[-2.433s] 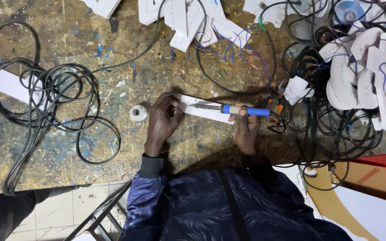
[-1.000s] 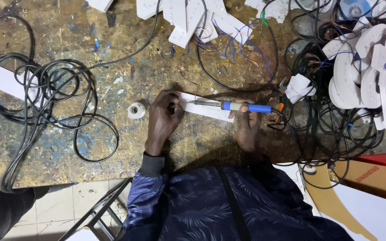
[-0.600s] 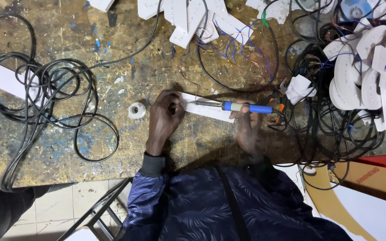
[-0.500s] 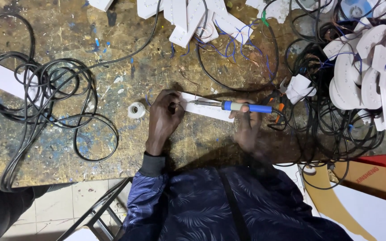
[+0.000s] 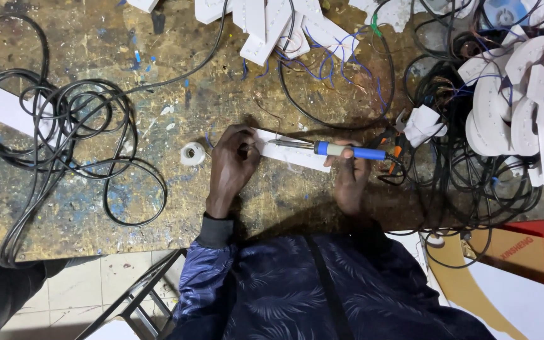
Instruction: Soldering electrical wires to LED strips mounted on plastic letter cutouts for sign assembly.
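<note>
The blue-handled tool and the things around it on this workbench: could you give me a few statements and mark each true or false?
1. The right hand holds the blue-handled soldering iron. True.
2. The left hand rests on the white strip. True.
3. The iron's tip points to the person's right. False: it points towards the left hand.
4. The small white roll lies to the right of both hands. False: it lies just left of the left hand.
5. Coiled black cable lies on the bench's left side. True.

- Strip [image 5: 288, 153] on workbench [image 5: 158, 75], centre.
- Left hand [image 5: 233, 160] on strip's left end; right hand [image 5: 351, 179] w/ soldering iron [image 5: 335, 150] over strip.
- Tape roll [image 5: 192, 153] just left of left hand.
- Cable coil [image 5: 64, 132] far left; wire tangle [image 5: 467, 170] right.
</note>
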